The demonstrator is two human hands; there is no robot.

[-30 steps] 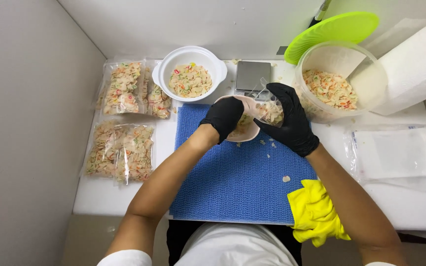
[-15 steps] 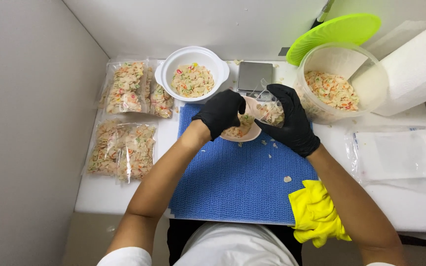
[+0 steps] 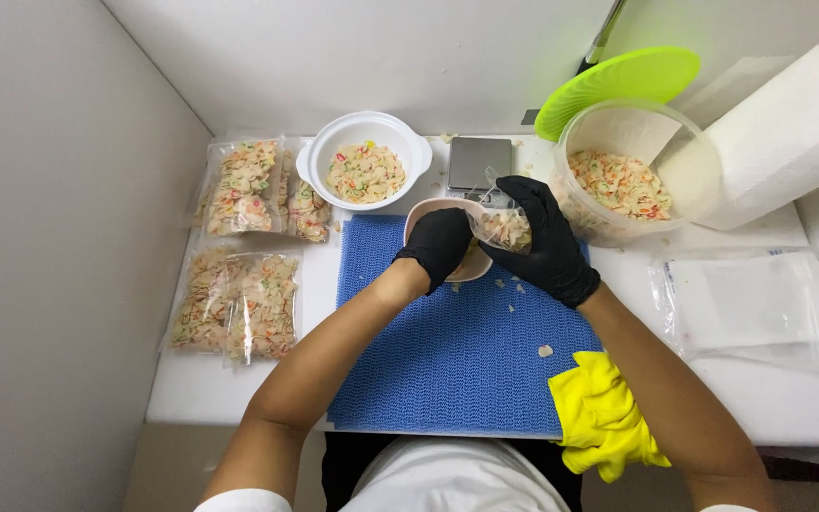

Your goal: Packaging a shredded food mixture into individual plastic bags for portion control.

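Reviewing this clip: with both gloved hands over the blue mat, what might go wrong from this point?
1. The left hand tips the small pink bowl toward the little clear bag in the right hand; the mouth looks narrow, so pieces may miss. Several crumbs already lie on the blue mat.
2. The bag hangs close over the small scale, so spilled bits could land on it.
3. The large clear tub stands by the right forearm and might get bumped.

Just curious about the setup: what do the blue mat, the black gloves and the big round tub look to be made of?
Blue mat: probably soft rubbery foam mesh, with a matte gridded texture. Black gloves on the left hand and right hand: thin, faintly shiny, likely nitrile or latex. Big round tub: clear, glossy plastic, its contents showing through.
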